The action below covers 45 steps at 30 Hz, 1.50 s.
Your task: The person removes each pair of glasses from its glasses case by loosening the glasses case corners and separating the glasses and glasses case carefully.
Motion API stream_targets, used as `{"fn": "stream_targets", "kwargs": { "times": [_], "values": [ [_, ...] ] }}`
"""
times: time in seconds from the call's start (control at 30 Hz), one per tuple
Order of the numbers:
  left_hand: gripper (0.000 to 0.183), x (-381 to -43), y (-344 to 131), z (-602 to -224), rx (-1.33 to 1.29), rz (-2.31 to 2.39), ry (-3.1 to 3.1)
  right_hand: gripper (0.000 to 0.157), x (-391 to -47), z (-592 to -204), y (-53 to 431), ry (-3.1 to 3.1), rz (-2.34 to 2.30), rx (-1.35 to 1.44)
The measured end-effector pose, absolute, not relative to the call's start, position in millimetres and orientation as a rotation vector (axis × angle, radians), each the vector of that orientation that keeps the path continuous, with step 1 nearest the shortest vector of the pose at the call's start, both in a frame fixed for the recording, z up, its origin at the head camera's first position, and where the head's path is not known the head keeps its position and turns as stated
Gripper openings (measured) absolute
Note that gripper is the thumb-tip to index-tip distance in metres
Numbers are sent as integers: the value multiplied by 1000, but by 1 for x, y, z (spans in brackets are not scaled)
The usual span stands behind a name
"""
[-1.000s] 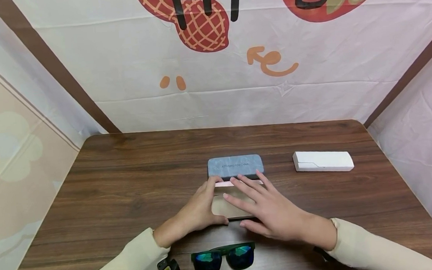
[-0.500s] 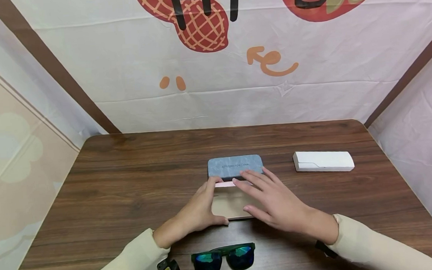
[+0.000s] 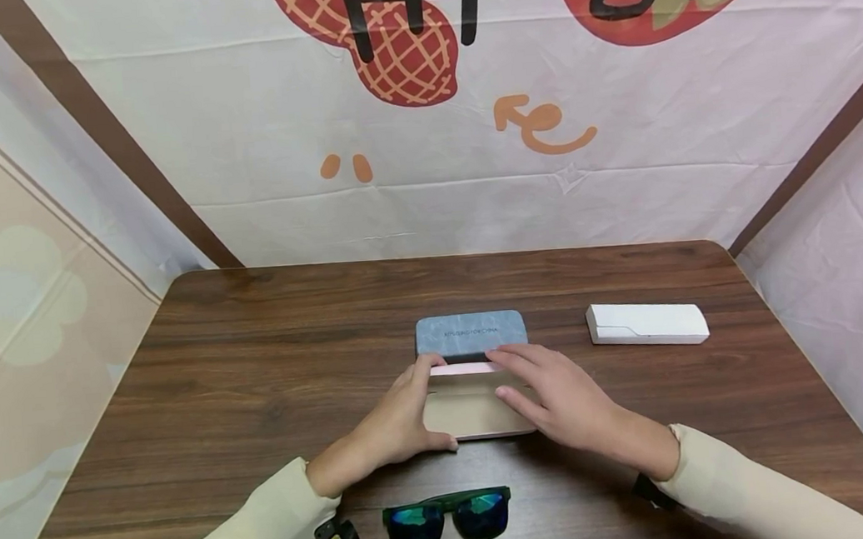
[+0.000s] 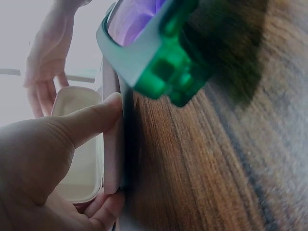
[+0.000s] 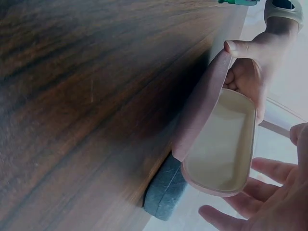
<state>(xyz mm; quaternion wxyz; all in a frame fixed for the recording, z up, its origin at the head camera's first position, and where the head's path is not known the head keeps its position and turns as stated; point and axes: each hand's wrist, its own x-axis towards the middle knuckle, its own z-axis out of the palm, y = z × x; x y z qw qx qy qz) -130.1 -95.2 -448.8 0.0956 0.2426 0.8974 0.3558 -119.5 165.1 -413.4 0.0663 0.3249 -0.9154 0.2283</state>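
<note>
A pink glasses case [image 3: 479,412] with a beige lining stands open on the table, its lid raised at the back. My left hand [image 3: 400,414] grips its left end, thumb at the front edge and fingers behind. My right hand [image 3: 571,397] is at the other end, fingers extended beside the raised lid. In the right wrist view those fingertips lie right behind the lid [image 5: 221,144]. Green-framed sunglasses [image 3: 481,515] with mirrored blue lenses lie in front of the case; the left wrist view shows their green frame [image 4: 159,67] up close.
Just behind the pink case lies a closed blue-grey glasses case [image 3: 471,332] with lettering. A white oblong case [image 3: 646,324] lies farther right. Everything rests on a dark wood-grain table [image 3: 278,339], with a printed cloth [image 3: 256,123] hanging behind it.
My right hand has shifted right from over the middle of the pink case, uncovering more of its beige lining. My left hand keeps its grip, and the sunglasses have not moved.
</note>
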Motion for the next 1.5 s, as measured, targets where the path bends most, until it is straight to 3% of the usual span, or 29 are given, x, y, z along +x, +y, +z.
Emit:
{"fn": "stream_targets", "kwargs": {
  "times": [0.5, 0.8, 1.13, 1.5],
  "values": [
    [98, -129, -94, -449, 691, 1053, 2658, 39, -131, -424, 172, -2984, 1238, 611],
    [98, -129, -95, -448, 709, 1058, 2656, 51, -139, -422, 178, -3111, 1642, 345],
    [97, -129, -95, -449, 721, 1039, 2653, 51, -144, -428, 182, -3037, 1993, 382],
    [99, -135, -101, -450, 853, 1000, 2615, 48, -147, -434, 184, -2991, 2012, 458]
  ]
}}
